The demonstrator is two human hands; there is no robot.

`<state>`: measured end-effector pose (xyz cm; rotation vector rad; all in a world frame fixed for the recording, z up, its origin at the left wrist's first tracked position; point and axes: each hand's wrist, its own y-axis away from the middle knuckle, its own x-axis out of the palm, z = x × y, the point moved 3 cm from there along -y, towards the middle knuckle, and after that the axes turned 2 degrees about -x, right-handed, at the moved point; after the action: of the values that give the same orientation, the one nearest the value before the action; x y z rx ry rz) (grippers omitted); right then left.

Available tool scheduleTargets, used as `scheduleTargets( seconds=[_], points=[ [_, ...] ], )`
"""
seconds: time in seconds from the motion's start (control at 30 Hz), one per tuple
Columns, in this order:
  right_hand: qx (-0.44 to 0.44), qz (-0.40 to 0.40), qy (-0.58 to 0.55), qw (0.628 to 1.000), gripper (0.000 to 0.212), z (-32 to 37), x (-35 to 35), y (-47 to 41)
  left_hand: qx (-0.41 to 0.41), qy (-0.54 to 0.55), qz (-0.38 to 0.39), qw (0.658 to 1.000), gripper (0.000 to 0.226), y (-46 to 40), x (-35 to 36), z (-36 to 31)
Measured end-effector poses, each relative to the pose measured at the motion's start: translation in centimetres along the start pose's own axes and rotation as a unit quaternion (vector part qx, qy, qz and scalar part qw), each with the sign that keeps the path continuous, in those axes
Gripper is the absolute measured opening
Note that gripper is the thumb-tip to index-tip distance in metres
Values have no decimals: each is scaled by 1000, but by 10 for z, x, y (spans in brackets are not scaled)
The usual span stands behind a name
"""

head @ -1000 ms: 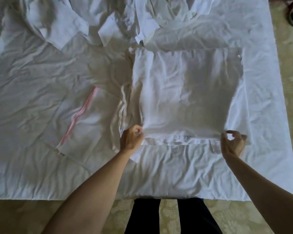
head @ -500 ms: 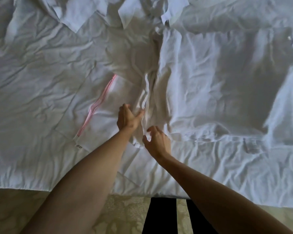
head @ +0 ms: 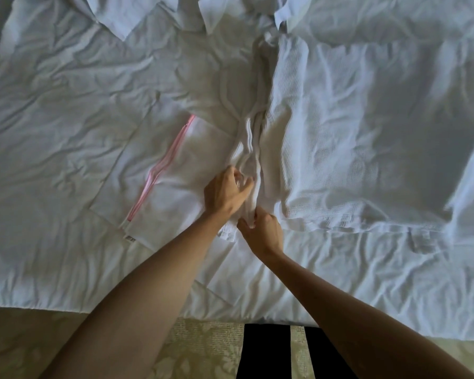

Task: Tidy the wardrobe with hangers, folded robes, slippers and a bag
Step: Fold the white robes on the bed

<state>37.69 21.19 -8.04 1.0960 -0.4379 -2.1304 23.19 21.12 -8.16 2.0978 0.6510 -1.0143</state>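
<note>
White waffle-weave robe lies spread flat on the bed sheet, right of centre. Its bunched left edge runs long axis near-to-far. Left hand curls on that edge; right hand pinches its near end. White zip bag, pink zipper running diagonally, lies just left, touching the robe.

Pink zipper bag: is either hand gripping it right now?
No. The bag lies flat on the bed while the left hand and right hand pinch the robe's bunched edge beside it.
</note>
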Motion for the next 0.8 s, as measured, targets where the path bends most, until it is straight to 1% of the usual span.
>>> scheduleTargets(
  seconds=[0.03,0.1,0.17,0.23,0.27,0.3,0.37,0.47,0.53,0.6,0.67,0.7,0.73,0.8],
  points=[
    [-3,3,-3,1000,28,-1,-2,0,-26,-2,38,999,41,0,2,-4],
    [-12,15,-1,1000,34,-3,-5,-2,-68,27,74,995,51,0,5,-9],
    [-17,33,-4,999,38,-1,-10,-5,-126,89,83,985,60,0,5,-14],
    [-24,49,3,999,39,3,-14,-9,-188,156,73,967,72,-1,2,-20],
    [-27,47,9,998,39,6,-16,-10,-201,181,75,960,76,-2,4,-21],
    [-32,38,13,999,41,10,-21,-11,-203,200,83,955,75,-3,4,-25],
    [-34,21,4,999,49,20,-35,-11,-197,256,80,943,63,-4,4,-32],
    [-37,0,-40,999,33,35,-76,-11,-183,326,33,927,54,-5,-5,-55],
    [-39,-2,-62,997,36,39,-110,-10,-177,375,17,910,54,-7,-12,-78],
    [-41,12,-75,996,38,39,-142,-12,-188,412,16,891,55,-12,-14,-99],
    [-45,31,-80,995,26,37,-166,-15,-205,434,26,877,58,-16,-14,-118],
    [-43,35,-68,996,21,33,-172,-18,-211,432,29,876,61,-16,-14,-126],
    [-41,40,-51,997,21,31,-175,-20,-211,427,31,879,60,-15,-13,-131],
    [-36,49,-9,998,19,18,-170,-25,-202,413,41,887,47,-9,-12,-139]
  ],
)
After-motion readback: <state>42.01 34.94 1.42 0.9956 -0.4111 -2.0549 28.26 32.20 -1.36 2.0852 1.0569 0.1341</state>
